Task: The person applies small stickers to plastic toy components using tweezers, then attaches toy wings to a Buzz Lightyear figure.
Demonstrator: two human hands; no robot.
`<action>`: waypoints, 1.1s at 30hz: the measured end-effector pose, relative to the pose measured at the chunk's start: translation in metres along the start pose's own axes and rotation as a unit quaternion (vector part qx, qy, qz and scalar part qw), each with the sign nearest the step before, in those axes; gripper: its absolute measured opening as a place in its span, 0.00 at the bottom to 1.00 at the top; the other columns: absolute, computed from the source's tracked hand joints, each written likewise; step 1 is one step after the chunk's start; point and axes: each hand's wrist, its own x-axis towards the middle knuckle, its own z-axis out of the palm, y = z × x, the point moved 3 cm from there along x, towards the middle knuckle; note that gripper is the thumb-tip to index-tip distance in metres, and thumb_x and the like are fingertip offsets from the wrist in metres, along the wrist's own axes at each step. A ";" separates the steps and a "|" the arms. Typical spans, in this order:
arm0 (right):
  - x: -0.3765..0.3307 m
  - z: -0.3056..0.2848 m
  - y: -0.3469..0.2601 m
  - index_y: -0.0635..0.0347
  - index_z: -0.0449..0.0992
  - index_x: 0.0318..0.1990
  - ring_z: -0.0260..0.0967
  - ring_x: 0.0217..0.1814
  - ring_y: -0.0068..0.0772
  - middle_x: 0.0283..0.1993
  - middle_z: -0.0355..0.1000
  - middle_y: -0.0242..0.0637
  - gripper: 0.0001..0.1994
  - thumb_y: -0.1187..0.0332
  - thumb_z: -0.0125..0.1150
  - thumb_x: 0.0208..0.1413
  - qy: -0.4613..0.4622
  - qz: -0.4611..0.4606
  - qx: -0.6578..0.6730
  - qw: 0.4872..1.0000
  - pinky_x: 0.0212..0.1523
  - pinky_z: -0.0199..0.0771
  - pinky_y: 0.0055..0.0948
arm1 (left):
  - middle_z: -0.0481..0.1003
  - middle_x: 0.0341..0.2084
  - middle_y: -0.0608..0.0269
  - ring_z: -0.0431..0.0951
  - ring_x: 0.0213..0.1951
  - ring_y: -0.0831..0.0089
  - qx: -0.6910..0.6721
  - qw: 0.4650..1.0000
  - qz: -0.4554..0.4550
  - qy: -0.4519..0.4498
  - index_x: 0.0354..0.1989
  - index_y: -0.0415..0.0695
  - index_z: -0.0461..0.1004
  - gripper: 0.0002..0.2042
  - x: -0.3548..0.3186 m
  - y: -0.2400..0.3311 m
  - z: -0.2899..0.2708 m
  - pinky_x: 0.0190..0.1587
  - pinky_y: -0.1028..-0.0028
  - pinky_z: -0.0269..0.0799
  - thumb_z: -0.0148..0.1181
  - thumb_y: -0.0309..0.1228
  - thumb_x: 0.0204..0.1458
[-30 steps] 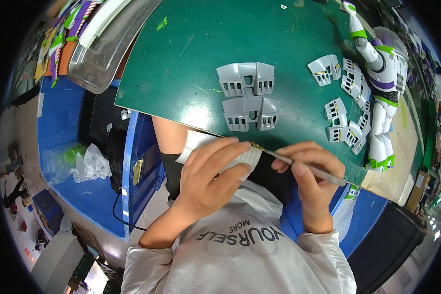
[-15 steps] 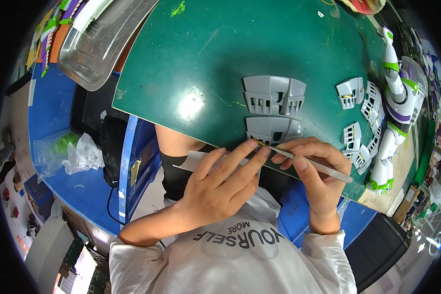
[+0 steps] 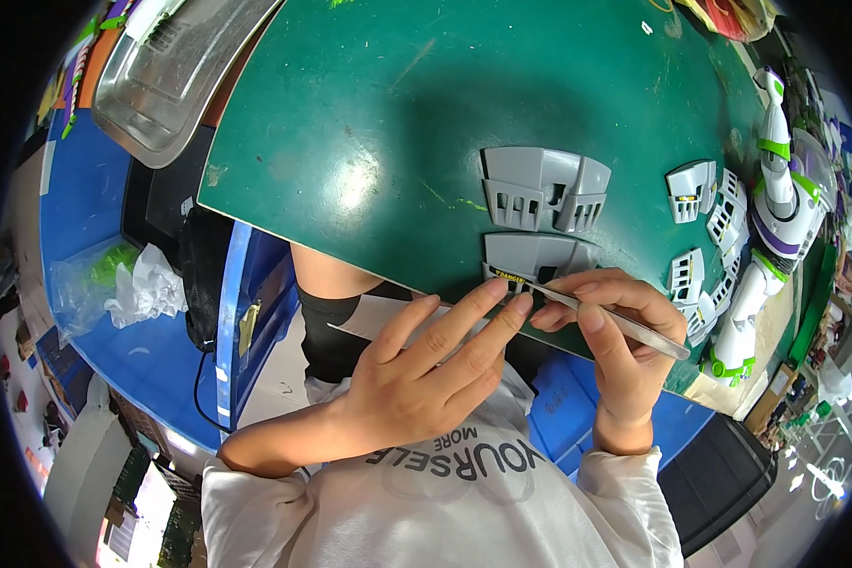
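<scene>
Grey plastic parts [image 3: 544, 189], green mat [image 3: 388, 123], seemingly yellow-black sticker [image 3: 507, 277].

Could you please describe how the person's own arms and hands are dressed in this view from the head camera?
Both hands are bare: no gloves, rings or watch show on the left hand or the right hand. The forearms are uncovered too. Loose white fabric sleeves cover the upper arms and end near the elbows, belonging to a white shirt with dark printed lettering across the chest.

The slim silver metal tweezers [image 3: 615, 320] appear smooth and polished. The grey moulded plastic shell parts [image 3: 543, 188] look matt. The dark green work mat [image 3: 369, 142] shows a slight sheen and scuffs. The rectangular metal tray [image 3: 175, 71] looks brushed.
</scene>
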 end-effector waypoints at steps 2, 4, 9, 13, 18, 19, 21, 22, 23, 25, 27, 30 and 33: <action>0.000 -0.001 0.001 0.72 0.68 0.32 0.71 0.28 0.40 0.34 0.69 0.55 0.05 0.79 0.52 0.48 0.006 0.006 0.006 1.000 0.31 0.75 0.31 | 0.68 0.47 0.70 0.66 0.52 0.74 0.000 1.000 0.001 0.002 0.22 0.47 0.72 0.04 0.000 0.000 0.000 0.48 0.72 0.58 0.52 0.28 0.45; -0.002 -0.004 0.001 0.75 0.70 0.34 0.72 0.34 0.36 0.37 0.69 0.51 0.05 0.83 0.50 0.49 -0.032 -0.005 0.051 0.998 0.37 0.75 0.27 | 0.68 0.47 0.70 0.66 0.52 0.74 -0.004 1.000 0.000 0.004 0.22 0.47 0.72 0.04 0.000 0.000 0.000 0.48 0.72 0.58 0.52 0.28 0.44; -0.001 -0.002 0.000 0.73 0.68 0.32 0.71 0.28 0.40 0.34 0.68 0.56 0.05 0.79 0.51 0.47 -0.017 -0.004 -0.002 1.000 0.31 0.75 0.32 | 0.69 0.47 0.69 0.66 0.52 0.73 -0.005 1.000 0.004 0.003 0.22 0.46 0.72 0.03 0.001 0.001 -0.001 0.47 0.71 0.59 0.52 0.28 0.44; 0.000 -0.001 0.001 0.73 0.68 0.32 0.72 0.28 0.41 0.35 0.68 0.56 0.05 0.79 0.51 0.47 -0.017 -0.006 -0.005 1.000 0.32 0.75 0.32 | 0.68 0.47 0.69 0.66 0.52 0.73 -0.008 1.000 -0.002 -0.004 0.23 0.46 0.72 0.03 0.001 0.001 -0.002 0.47 0.71 0.59 0.52 0.28 0.44; -0.001 -0.001 0.000 0.74 0.68 0.32 0.72 0.28 0.42 0.35 0.68 0.57 0.05 0.80 0.50 0.47 -0.003 -0.001 0.000 1.000 0.32 0.75 0.32 | 0.68 0.48 0.69 0.65 0.52 0.74 -0.007 1.000 -0.002 -0.010 0.24 0.45 0.73 0.03 0.001 0.001 -0.002 0.47 0.71 0.59 0.52 0.28 0.44; -0.001 -0.001 0.000 0.74 0.67 0.32 0.72 0.28 0.42 0.34 0.68 0.57 0.05 0.80 0.50 0.47 -0.003 0.000 0.001 1.000 0.32 0.75 0.32 | 0.68 0.48 0.69 0.65 0.52 0.73 -0.008 1.000 -0.003 -0.009 0.25 0.45 0.73 0.03 0.000 0.001 -0.001 0.46 0.71 0.60 0.53 0.28 0.44; 0.000 -0.001 0.001 0.74 0.67 0.32 0.72 0.28 0.42 0.34 0.68 0.57 0.05 0.80 0.50 0.47 -0.001 0.000 0.003 1.000 0.32 0.75 0.32 | 0.68 0.48 0.70 0.65 0.52 0.73 -0.009 1.000 -0.004 -0.008 0.25 0.45 0.73 0.04 0.000 0.001 -0.001 0.46 0.71 0.60 0.53 0.28 0.44; 0.000 -0.001 0.001 0.74 0.67 0.32 0.72 0.28 0.42 0.34 0.68 0.57 0.05 0.80 0.50 0.47 0.000 0.001 0.005 1.000 0.32 0.75 0.32 | 0.68 0.48 0.70 0.65 0.53 0.73 -0.008 1.000 -0.004 -0.008 0.25 0.45 0.74 0.04 0.000 0.001 -0.001 0.46 0.72 0.60 0.53 0.28 0.44; 0.000 -0.001 0.001 0.74 0.67 0.32 0.72 0.28 0.42 0.34 0.68 0.57 0.05 0.80 0.50 0.47 0.000 0.001 0.005 1.000 0.32 0.75 0.32 | 0.67 0.48 0.70 0.64 0.53 0.73 -0.006 1.000 -0.004 -0.008 0.26 0.45 0.74 0.04 0.001 0.001 -0.001 0.46 0.72 0.60 0.53 0.28 0.44; 0.000 -0.001 0.000 0.75 0.67 0.32 0.72 0.28 0.42 0.34 0.68 0.57 0.05 0.81 0.49 0.47 -0.004 0.000 0.001 1.000 0.32 0.75 0.32 | 0.67 0.48 0.70 0.65 0.53 0.72 -0.006 1.000 -0.002 -0.005 0.26 0.44 0.74 0.04 0.001 0.001 -0.001 0.45 0.72 0.61 0.53 0.28 0.44; 0.001 -0.001 0.000 0.75 0.67 0.32 0.72 0.28 0.42 0.34 0.68 0.57 0.05 0.81 0.49 0.47 -0.001 0.003 0.002 1.000 0.32 0.75 0.32 | 0.67 0.48 0.70 0.65 0.53 0.71 -0.005 1.000 -0.001 -0.002 0.26 0.44 0.74 0.04 0.001 0.001 -0.001 0.45 0.72 0.61 0.53 0.28 0.44; 0.001 -0.001 0.000 0.75 0.68 0.32 0.72 0.28 0.42 0.34 0.68 0.57 0.05 0.81 0.49 0.47 0.003 0.006 0.000 1.000 0.32 0.75 0.32 | 0.67 0.48 0.69 0.66 0.52 0.69 -0.002 1.000 0.004 -0.002 0.25 0.44 0.74 0.04 0.001 0.001 0.000 0.45 0.72 0.61 0.53 0.28 0.44; 0.001 -0.001 0.000 0.75 0.68 0.31 0.72 0.28 0.41 0.34 0.68 0.56 0.05 0.81 0.49 0.47 0.004 0.003 -0.004 1.000 0.32 0.75 0.32 | 0.67 0.48 0.69 0.67 0.51 0.68 0.000 1.000 0.007 0.005 0.24 0.44 0.74 0.03 0.002 0.001 0.000 0.45 0.72 0.61 0.53 0.28 0.43</action>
